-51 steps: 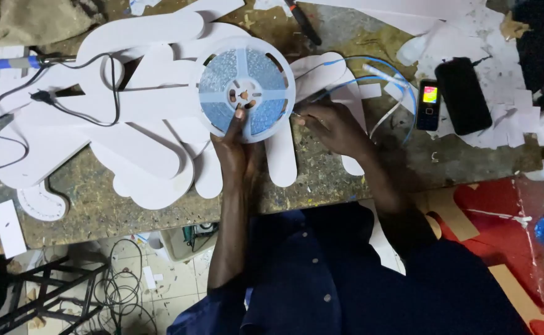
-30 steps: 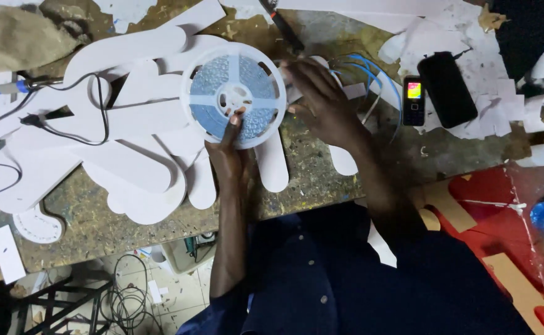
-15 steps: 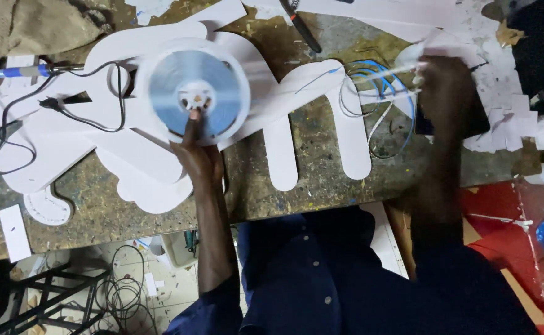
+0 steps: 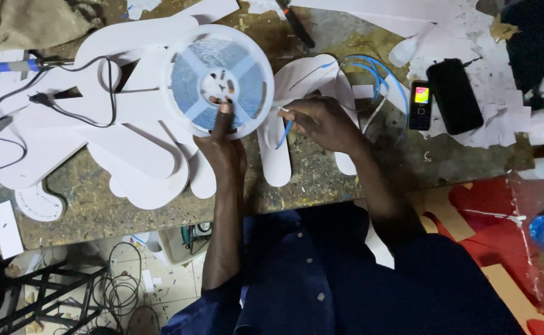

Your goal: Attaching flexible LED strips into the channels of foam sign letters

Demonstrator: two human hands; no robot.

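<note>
A round white reel (image 4: 217, 79) of light strip lies on a large white cut-out shape (image 4: 123, 142) on the workbench. My left hand (image 4: 222, 146) rests on the reel's lower edge, with a finger pressed near its hub. My right hand (image 4: 321, 122) sits just right of the reel and pinches the end of a blue and white wire (image 4: 285, 129). That wire loops away in blue coils (image 4: 377, 74) toward the back right.
A small lit phone (image 4: 420, 104) and a black phone (image 4: 455, 95) lie at the right. A black cable (image 4: 67, 111) and a blue-handled tool (image 4: 11, 65) sit at the left. White scraps cover the back right. The bench edge (image 4: 160, 217) runs below my hands.
My right hand came back from the phones at the right to the wire beside the reel. The view shifted, and my left hand stayed on the reel.
</note>
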